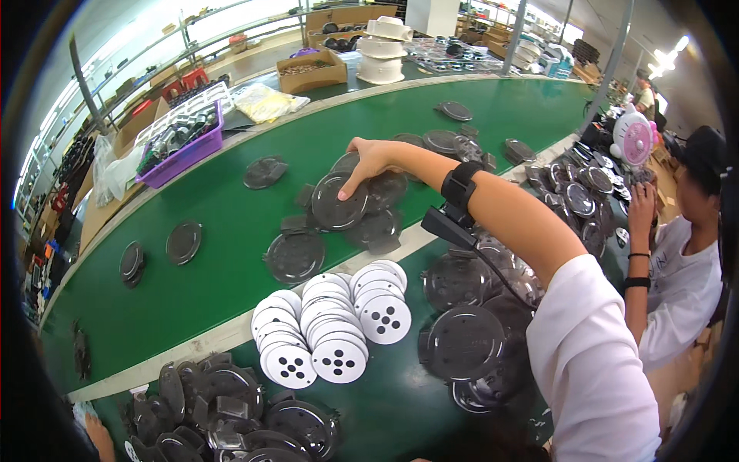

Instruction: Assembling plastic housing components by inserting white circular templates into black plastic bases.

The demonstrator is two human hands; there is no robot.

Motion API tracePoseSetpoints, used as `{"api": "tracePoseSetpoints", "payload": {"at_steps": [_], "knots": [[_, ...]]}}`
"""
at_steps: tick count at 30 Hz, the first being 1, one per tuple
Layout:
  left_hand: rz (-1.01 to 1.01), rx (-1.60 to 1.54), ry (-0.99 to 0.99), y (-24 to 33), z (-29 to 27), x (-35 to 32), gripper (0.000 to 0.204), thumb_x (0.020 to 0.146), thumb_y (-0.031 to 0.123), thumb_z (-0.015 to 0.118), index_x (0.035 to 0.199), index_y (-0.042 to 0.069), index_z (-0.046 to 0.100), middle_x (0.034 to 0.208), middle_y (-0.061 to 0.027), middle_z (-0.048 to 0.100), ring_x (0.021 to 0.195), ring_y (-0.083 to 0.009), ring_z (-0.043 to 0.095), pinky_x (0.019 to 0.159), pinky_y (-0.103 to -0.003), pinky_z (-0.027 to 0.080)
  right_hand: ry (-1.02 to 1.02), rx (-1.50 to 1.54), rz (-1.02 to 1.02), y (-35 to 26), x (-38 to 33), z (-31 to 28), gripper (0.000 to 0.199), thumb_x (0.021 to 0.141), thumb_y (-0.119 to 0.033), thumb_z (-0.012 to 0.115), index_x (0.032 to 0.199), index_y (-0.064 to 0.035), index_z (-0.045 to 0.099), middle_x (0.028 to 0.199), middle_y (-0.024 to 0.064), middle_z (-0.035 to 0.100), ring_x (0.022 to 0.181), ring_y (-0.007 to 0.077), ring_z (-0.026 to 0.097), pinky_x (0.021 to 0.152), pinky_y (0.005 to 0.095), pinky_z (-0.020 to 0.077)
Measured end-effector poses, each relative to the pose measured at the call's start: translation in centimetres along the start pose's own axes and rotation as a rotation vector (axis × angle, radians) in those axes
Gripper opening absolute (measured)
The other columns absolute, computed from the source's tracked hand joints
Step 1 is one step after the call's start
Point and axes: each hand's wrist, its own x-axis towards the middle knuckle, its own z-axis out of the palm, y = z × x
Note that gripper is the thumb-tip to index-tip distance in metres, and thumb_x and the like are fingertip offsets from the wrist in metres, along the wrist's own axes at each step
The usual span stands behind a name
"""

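The right hand (368, 160) reaches from the right side of the frame to the centre, fingers spread and bent down, fingertips pressing a round dark grey plastic disc (337, 202) on the green conveyor belt (231, 231); the hand rests on the disc rather than closing round it. The left hand (98, 435) shows only as a sliver at the lower left edge, and its grip cannot be told.

About five more dark discs overlap around the touched one, three lie singly further left on the belt, and several more sit toward the upper right. Three rows of white perforated discs (331, 327) lie fanned below centre, too overlapped to count exactly. A heap of dark discs (231, 416) fills the lower left, another (469, 331) lies under the right arm.

The belt has open green room at left and upper centre. A pale strip (223, 339) edges it on the near side. A purple tray (185, 150) and a cardboard box (312, 71) stand beyond the far edge. Another person (685, 254) sits at far right.
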Motion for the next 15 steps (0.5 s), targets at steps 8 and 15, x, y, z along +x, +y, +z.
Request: {"api": "tracePoseSetpoints", "payload": {"at_steps": [8, 15], "knots": [[-0.018, -0.059, 0.016, 0.1, 0.2, 0.2, 0.026, 0.095, 0.017, 0.044, 0.086, -0.002, 0.058, 0.076, -0.0091, 0.057, 0.058, -0.0131, 0.053, 0.052, -0.023, 0.041, 0.079, 0.234, -0.107, 2.6, -3.6, -3.9, 0.097, 0.049, -0.039, 0.086, 0.125, 0.0014, 0.041, 0.119, 0.0188, 0.049, 0.107, 0.0275, 0.051, 0.086, 0.0370, 0.0450], [-0.026, -0.055, 0.030, 0.2, 0.3, 0.1, 0.025, 0.095, 0.016, 0.043, 0.086, -0.002, 0.058, 0.076, -0.0096, 0.057, 0.059, -0.0138, 0.053, 0.052, -0.024, 0.041, -0.282, 0.187, -0.366, 3.1, -10.8, -10.0, 0.081, 0.060, -0.032, 0.083, 0.123, -0.0017, 0.043, 0.108, 0.0132, 0.057, 0.095, 0.0193, 0.057, 0.082, 0.0314, 0.0472]]}}
